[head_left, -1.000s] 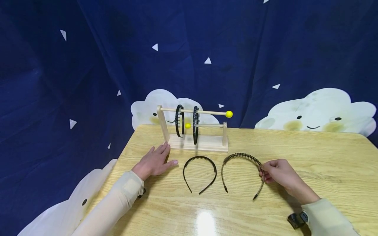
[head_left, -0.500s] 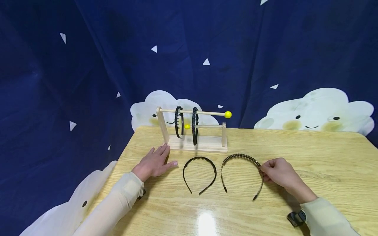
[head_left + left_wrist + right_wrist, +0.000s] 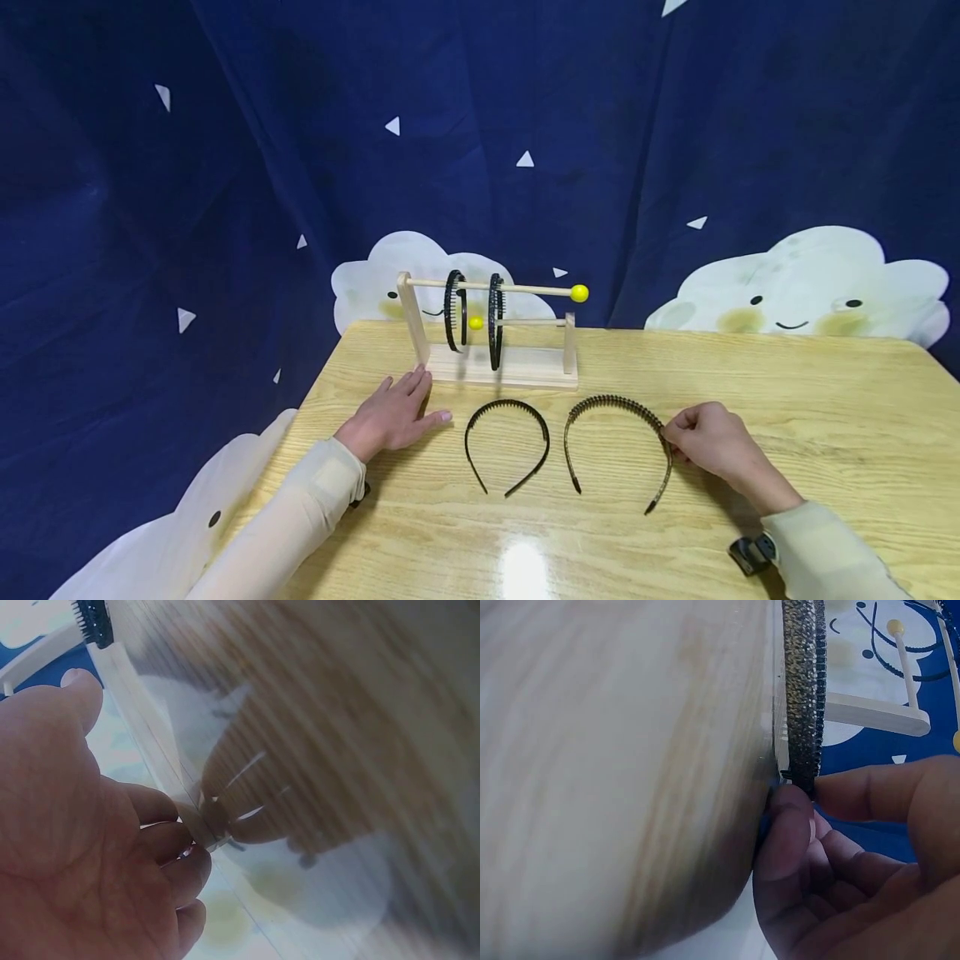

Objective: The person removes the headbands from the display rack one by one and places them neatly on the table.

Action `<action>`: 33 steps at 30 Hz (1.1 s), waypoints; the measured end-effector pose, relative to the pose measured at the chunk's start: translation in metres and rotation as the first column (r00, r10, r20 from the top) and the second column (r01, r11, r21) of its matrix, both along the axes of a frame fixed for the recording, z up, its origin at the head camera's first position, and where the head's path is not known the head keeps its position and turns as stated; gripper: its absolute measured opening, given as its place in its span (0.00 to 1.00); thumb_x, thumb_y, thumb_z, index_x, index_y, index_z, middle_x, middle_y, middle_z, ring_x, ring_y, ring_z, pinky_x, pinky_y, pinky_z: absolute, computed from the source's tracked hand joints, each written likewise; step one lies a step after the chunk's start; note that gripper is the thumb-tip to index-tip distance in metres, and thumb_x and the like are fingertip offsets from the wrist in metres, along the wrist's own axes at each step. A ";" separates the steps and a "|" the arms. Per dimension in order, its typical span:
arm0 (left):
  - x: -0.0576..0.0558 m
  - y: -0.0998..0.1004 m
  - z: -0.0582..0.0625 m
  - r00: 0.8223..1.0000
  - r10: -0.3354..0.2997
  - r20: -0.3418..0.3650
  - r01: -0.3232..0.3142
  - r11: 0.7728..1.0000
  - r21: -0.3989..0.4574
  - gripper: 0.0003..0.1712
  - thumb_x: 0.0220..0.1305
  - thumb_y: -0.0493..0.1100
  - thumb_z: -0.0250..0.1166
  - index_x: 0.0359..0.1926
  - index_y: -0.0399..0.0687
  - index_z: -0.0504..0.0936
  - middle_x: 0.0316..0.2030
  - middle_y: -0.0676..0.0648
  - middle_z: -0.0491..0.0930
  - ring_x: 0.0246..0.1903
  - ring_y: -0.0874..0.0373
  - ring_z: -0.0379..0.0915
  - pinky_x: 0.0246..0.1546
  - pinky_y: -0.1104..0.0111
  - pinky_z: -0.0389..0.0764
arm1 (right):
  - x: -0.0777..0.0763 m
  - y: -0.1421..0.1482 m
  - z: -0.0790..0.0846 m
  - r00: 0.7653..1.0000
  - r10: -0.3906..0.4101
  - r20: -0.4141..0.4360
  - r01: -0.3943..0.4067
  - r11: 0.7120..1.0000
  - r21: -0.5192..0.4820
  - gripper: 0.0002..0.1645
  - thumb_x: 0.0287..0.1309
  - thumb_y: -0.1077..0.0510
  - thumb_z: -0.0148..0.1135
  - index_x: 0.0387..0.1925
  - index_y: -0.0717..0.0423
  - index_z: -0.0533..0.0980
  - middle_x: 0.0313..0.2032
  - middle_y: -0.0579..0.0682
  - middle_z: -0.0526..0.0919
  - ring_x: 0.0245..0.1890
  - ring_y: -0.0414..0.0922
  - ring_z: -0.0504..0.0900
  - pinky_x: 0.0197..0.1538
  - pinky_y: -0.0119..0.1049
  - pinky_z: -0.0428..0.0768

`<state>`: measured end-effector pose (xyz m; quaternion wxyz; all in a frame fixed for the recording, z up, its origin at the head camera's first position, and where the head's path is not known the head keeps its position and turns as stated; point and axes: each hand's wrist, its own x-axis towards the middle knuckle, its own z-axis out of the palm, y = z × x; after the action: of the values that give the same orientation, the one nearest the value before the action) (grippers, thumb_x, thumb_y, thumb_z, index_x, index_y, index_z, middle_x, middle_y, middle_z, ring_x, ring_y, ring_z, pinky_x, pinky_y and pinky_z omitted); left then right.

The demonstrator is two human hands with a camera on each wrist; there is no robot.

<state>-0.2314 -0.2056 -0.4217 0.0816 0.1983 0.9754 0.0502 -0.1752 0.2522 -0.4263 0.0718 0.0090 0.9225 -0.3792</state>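
My right hand (image 3: 708, 446) pinches the right side of a brown-gold toothed headband (image 3: 615, 402) between thumb and fingers, close over the table. The right wrist view shows the glittery patterned band of this headband (image 3: 802, 690) held at the fingertips. My left hand (image 3: 392, 414) lies with fingers extended, fingertips at the left end of the wooden rack's base (image 3: 517, 367). Between the hands a thin black toothed headband (image 3: 510, 403) lies on the table. Two black headbands hang on the rack's upper rod: one on the left (image 3: 450, 310) and another near the middle (image 3: 493, 325).
The rack's upper rod ends in a yellow ball (image 3: 579, 293) at the right. A shorter lower rod points left and ends in another yellow ball (image 3: 476, 322). Behind the wooden table (image 3: 825, 417) hangs a dark blue curtain (image 3: 570, 100) with cloud prints.
The brown-gold headband in my right hand has tilted slightly, its free ends shifting a little right and down. My left hand stays at the rack's base.
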 end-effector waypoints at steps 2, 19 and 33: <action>-0.001 0.000 -0.001 1.000 -0.001 0.000 0.001 1.000 -0.002 0.52 0.72 0.72 0.47 0.78 0.36 0.53 0.77 0.37 0.47 0.75 0.41 0.45 0.73 0.45 0.46 | 0.000 0.000 0.001 1.000 -0.002 0.001 0.002 1.000 0.004 0.11 0.63 0.59 0.60 0.32 0.60 0.85 0.21 0.48 0.82 0.21 0.46 0.78 0.23 0.36 0.74; -0.001 0.000 -0.001 1.000 -0.014 -0.011 0.014 1.000 -0.014 0.52 0.72 0.72 0.46 0.77 0.35 0.53 0.77 0.36 0.47 0.75 0.39 0.47 0.73 0.45 0.47 | 0.000 0.000 0.009 0.999 -0.010 -0.049 0.010 1.000 -0.002 0.10 0.62 0.57 0.63 0.33 0.60 0.85 0.21 0.48 0.82 0.22 0.46 0.80 0.24 0.36 0.75; -0.001 -0.002 -0.003 1.000 -0.017 -0.013 0.017 1.000 -0.014 0.52 0.72 0.71 0.47 0.77 0.35 0.53 0.77 0.35 0.46 0.75 0.40 0.46 0.73 0.44 0.48 | -0.011 -0.017 0.030 0.987 0.008 -0.161 -0.007 1.000 0.004 0.12 0.63 0.55 0.63 0.35 0.60 0.85 0.21 0.47 0.83 0.22 0.43 0.77 0.25 0.34 0.73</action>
<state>-0.2320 -0.2075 -0.4242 0.0768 0.2064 0.9746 0.0416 -0.1860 0.2350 -0.3968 -0.0014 -0.0251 0.9260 -0.3767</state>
